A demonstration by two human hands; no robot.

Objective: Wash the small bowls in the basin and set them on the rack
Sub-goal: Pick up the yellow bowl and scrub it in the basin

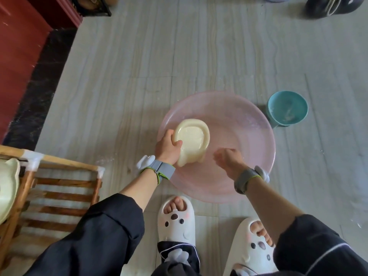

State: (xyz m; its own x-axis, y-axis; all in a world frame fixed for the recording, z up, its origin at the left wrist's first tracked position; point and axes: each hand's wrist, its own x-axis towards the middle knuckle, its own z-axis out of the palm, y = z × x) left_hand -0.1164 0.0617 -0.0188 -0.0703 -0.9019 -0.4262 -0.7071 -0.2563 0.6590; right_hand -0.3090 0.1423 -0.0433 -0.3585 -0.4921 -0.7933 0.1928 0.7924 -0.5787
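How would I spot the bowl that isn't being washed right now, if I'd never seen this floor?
Find the big pink basin on the grey tiled floor, in front of the person's slippers. Just past its far right rim, outside it, stands a small teal bowl with whitish residue inside. The cream bowl is gripped by the left hand over the basin; the teal one stands alone, untouched.

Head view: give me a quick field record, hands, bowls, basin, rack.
left hand: grips the cream bowl by its rim, tilted over the basin
right hand: inside the basin, fingers curled, holding nothing visible
basin: pink, round, on the floor in front of the slippers
teal bowl: upright on the floor, just right of the basin, whitish residue inside
rack: wooden slats, left of the person
pale dish: already on the rack, left edge of view
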